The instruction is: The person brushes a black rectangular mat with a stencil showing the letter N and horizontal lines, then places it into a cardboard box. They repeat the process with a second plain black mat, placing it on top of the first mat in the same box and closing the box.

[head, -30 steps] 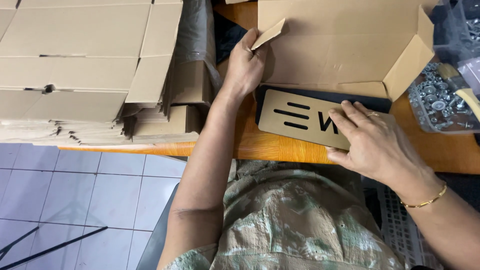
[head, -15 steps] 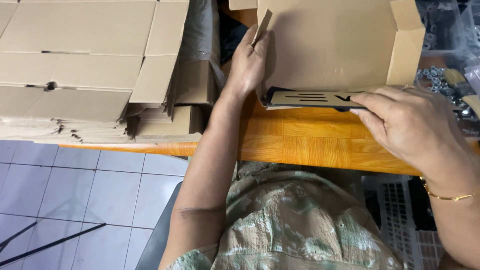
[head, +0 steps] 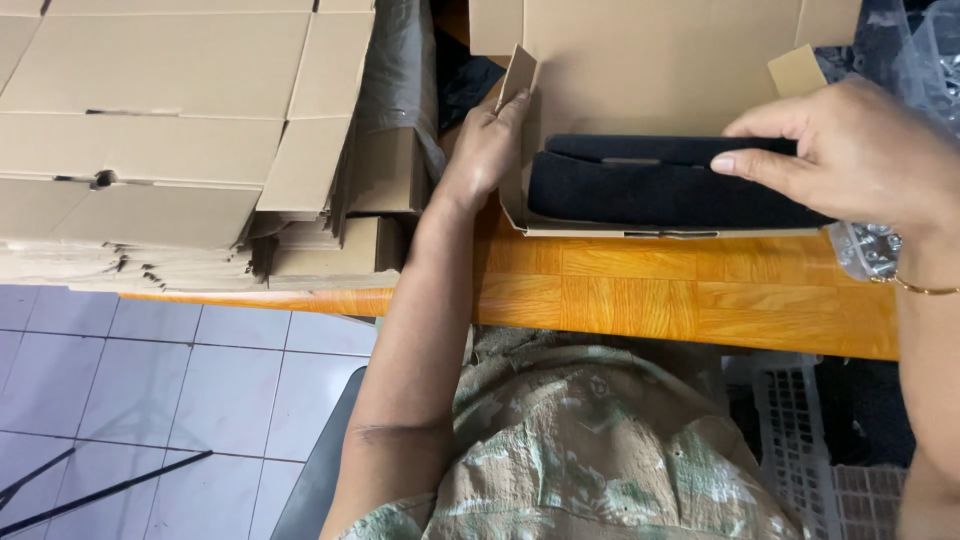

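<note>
The black foam pad (head: pixel 665 190) sits inside the open cardboard box (head: pixel 650 70) on the orange wooden surface (head: pixel 680 300), lying along the box's near wall and filling most of its width. So the packing looks well under way: the pad is in, low against the front edge. A thin grey strip shows along the pad's top edge, too small to make out. The box is not closed: its flaps stand up and the near corner flap is open, so folding and closing appear to be what is left.

The left hand (head: pixel 485 150) is at the box's left corner, fingers curled loosely around the small corner flap (head: pixel 518 72), thumb side against the cardboard, steadying that wall. That grip is a light hold, fingers partly closed on the flap, not clenched.

The right hand (head: pixel 850 150) reaches in from the right, over the pad's far end. The thumb presses on the top of the pad and the fingers curve down over it, so the grip is a half-closed clasp on the pad's right end; whether the fingers pinch underneath cannot be told, as the hand hides that side. A thin gold bracelet (head: pixel 915 288) rings that wrist.

To the left, a tall stack of flat cardboard blanks (head: pixel 170 130) waits on the same surface. By the right wrist, a clear bag of small metal parts (head: pixel 868 250) lies on the surface, just beside the box.
</note>
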